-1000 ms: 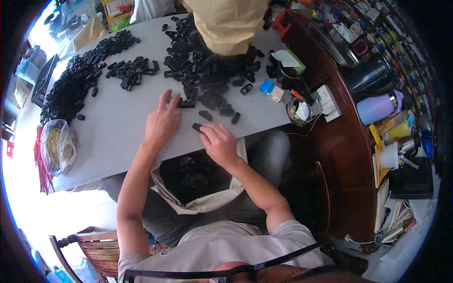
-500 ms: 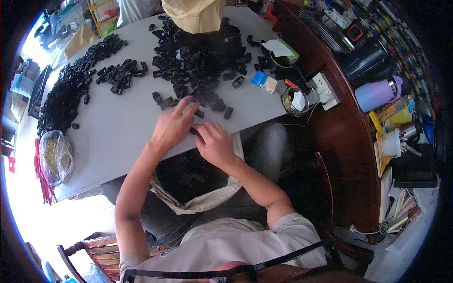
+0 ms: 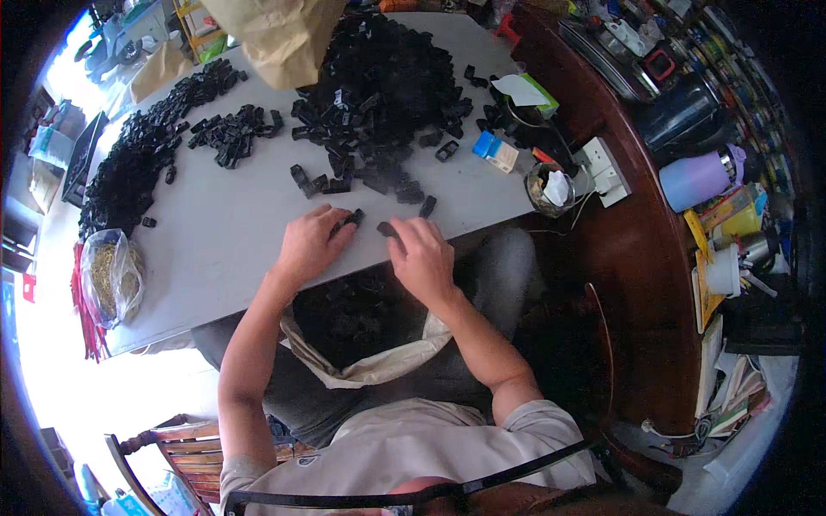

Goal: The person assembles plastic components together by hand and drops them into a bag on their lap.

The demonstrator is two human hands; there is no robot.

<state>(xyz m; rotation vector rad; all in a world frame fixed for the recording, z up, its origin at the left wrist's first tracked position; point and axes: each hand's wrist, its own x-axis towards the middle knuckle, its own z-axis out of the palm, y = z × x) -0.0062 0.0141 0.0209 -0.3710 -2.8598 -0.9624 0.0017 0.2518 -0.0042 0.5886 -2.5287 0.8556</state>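
Black plastic part (image 3: 351,218) at left hand (image 3: 307,247) fingertips | another part (image 3: 387,230) under right hand (image 3: 422,258)

The bench (image 3: 224,249) is a plain pale grey, and the heap of small parts (image 3: 379,95) in the upper middle of the frame is black throughout, as is the long band of parts (image 3: 138,163) at the upper left. The single piece (image 3: 348,219) at the left hand (image 3: 305,245) and the piece (image 3: 387,230) at the right hand (image 3: 422,258) are black too. A beige cloth bag (image 3: 370,365) sits below the bench edge with dark parts inside. At the right stand a lilac and blue bottle (image 3: 701,179) and a dark brown round table (image 3: 641,284). The paper sack (image 3: 280,34) at the top is tan. The clear bag (image 3: 107,275) at the left holds yellowish bits.
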